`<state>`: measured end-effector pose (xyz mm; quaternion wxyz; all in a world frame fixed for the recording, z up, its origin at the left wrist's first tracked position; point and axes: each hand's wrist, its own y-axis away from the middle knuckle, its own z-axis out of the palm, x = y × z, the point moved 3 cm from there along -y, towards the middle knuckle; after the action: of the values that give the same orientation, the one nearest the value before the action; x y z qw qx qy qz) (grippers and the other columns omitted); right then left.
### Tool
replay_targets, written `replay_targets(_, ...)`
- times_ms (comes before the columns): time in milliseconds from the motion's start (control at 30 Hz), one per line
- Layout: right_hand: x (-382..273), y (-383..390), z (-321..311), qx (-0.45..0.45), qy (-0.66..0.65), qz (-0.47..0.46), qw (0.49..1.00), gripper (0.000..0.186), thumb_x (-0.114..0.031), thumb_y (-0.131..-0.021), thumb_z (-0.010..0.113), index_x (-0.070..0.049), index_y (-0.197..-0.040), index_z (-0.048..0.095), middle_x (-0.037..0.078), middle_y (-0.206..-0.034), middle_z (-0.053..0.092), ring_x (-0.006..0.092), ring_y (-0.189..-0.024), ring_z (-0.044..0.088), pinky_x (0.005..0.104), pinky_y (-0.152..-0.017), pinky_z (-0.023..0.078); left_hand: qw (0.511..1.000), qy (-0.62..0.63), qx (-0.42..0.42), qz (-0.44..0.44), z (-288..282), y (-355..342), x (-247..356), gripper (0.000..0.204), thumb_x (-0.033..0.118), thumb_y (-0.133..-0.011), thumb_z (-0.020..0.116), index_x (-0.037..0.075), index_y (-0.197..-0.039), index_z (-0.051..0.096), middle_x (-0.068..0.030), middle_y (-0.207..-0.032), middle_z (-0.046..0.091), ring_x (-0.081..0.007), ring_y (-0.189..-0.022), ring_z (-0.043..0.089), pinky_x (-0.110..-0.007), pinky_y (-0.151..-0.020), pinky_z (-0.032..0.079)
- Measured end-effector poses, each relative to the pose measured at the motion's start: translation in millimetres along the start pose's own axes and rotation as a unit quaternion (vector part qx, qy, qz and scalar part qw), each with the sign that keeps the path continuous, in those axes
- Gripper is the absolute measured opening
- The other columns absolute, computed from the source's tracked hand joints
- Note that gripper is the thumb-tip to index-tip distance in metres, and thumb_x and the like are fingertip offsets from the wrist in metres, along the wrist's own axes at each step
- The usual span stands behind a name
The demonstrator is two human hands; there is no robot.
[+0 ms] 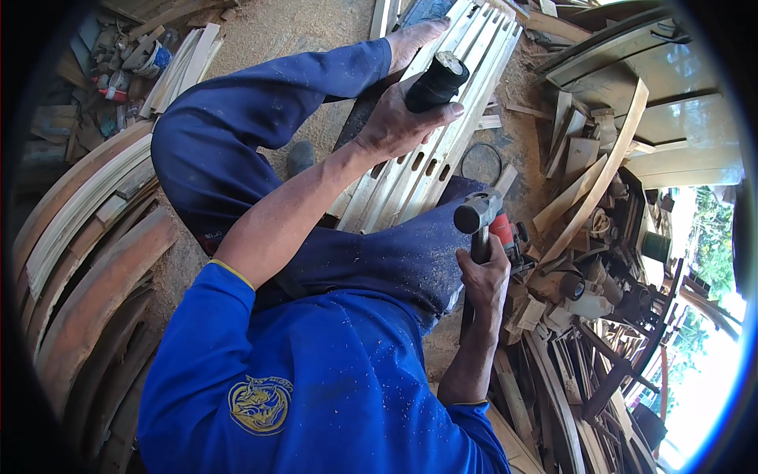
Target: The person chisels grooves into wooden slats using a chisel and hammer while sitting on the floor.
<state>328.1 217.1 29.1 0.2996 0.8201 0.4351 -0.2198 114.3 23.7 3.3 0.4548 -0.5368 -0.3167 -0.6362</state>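
My left hand (403, 122) is closed around a thick, black-wrapped tool handle (433, 88), which looks like a chisel's. Its round pale end faces up; whatever is below the grip is hidden. Under that hand lie several pale wooden strips (474, 75) side by side, with oval slots cut in them. A short-headed hammer (474, 217) is in my right hand (485, 280), gripped by its dark handle just below the head. The hammer head is above my right thigh, apart from the black handle. My bare foot (414, 39) touches the strips at their left side.
Curved wooden planks (103, 292) are stacked at the left. Wood offcuts (580, 150) and a leaning curved slat (608, 182) crowd the right. Behind my right hand is a red object (501, 229), partly hidden. Sawdust covers the floor (276, 31).
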Motion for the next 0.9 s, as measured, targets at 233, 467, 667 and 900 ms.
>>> replay_targets(233, 1.4, -2.4, 1.2, -0.003, 0.011, -0.001, 1.0, 0.032, -0.02, -0.075, 0.074, 0.0, -0.097, 0.061, 0.008, -0.068, 0.055, 0.0164, -0.063, 0.051, 0.0338, -0.063, 0.047, 1.0, -0.023, 0.006, -0.004, -1.9, -0.8, -2.7, 0.047, 0.047, -0.082, 0.078, 0.003, -0.09, 0.062, 0.0008, -0.062, 0.056, -0.0076, -0.052, 0.056, -0.025, -0.05, 0.05)
replay_targets(467, -2.6, -2.6, 1.8, -0.002, 0.01, -0.009, 1.0, 0.03, -0.019, -0.075, 0.074, -0.001, -0.094, 0.06, 0.009, -0.068, 0.056, 0.0175, -0.063, 0.052, 0.0344, -0.063, 0.047, 0.993, -0.108, 0.032, 0.047, 0.0, 1.5, 1.5, 0.044, 0.043, -0.086, 0.075, 0.002, -0.099, 0.064, -0.003, -0.073, 0.064, -0.0121, -0.066, 0.06, -0.032, -0.065, 0.053)
replay_targets(667, -6.2, 0.0, 1.9, -0.007, 0.009, -0.008, 1.0, 0.03, -0.018, -0.074, 0.074, -0.001, -0.094, 0.06, 0.01, -0.069, 0.056, 0.018, -0.063, 0.052, 0.0348, -0.064, 0.048, 0.995, -0.089, -0.008, 0.05, 11.1, 5.3, 0.6, 0.043, 0.04, -0.082, 0.079, 0.003, -0.1, 0.066, -0.0024, -0.076, 0.065, -0.011, -0.069, 0.061, -0.031, -0.066, 0.053)
replay_targets(900, -15.7, 5.8, -1.5, -0.01, 0.004, -0.019, 1.0, 0.032, -0.017, -0.074, 0.076, -0.001, -0.097, 0.061, 0.01, -0.071, 0.058, 0.0176, -0.065, 0.054, 0.0351, -0.066, 0.049, 0.998, 0.007, -0.004, 0.062, 4.1, 9.9, 0.6, 0.037, 0.034, -0.083, 0.077, 0.002, -0.098, 0.065, 0.0001, -0.074, 0.064, -0.0073, -0.065, 0.057, -0.027, -0.06, 0.05)
